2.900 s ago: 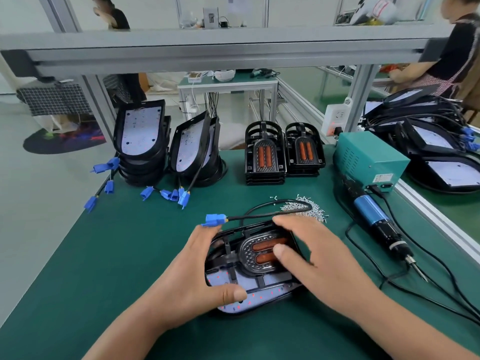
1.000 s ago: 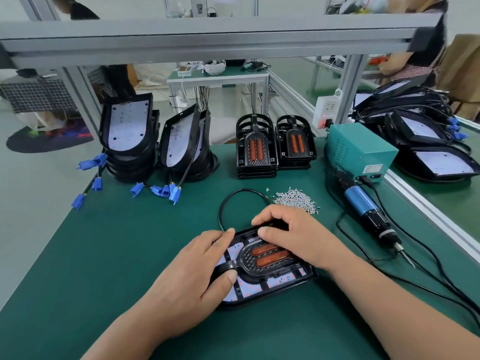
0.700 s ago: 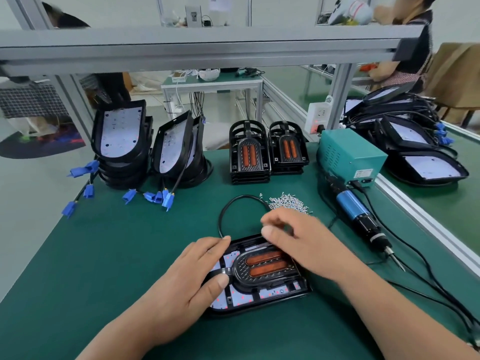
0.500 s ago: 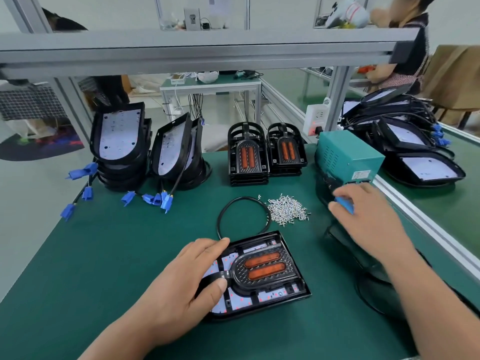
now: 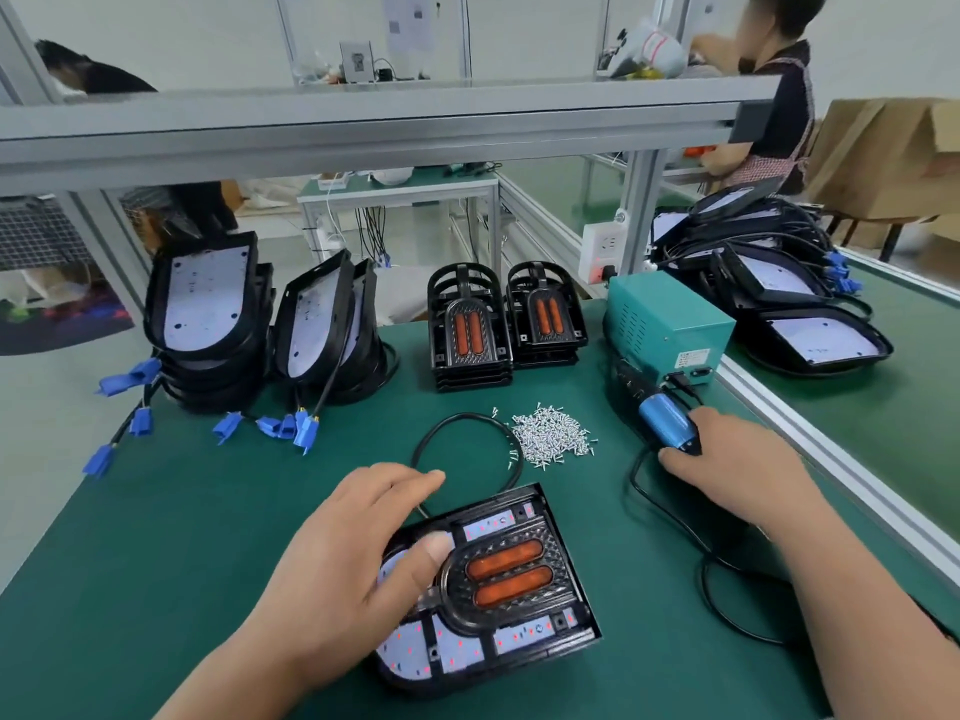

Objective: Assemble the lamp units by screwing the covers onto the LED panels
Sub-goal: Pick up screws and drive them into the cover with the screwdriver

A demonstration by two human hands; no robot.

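A lamp unit (image 5: 524, 628) lies flat on the green mat in front of me, a black cover with two orange lenses (image 5: 506, 574) seated on its white LED panel. My left hand (image 5: 358, 558) presses on its left side, thumb against the cover's edge. My right hand (image 5: 737, 472) is wrapped around the blue electric screwdriver (image 5: 667, 426) at the right; its tip is hidden under the hand. A pile of small silver screws (image 5: 550, 433) lies between the lamp and the stacks behind.
Two stacks of LED panels (image 5: 208, 309) with blue connectors stand at back left, two stacks of covers (image 5: 470, 330) at back centre. A teal power box (image 5: 670, 324) sits at right, its cables looping over the mat. More panels (image 5: 810, 335) lie beyond the aluminium rail.
My right hand left the cover, swung right and closed on the blue screwdriver. My left hand stayed on the lamp unit, which was turned and settled flat earlier.
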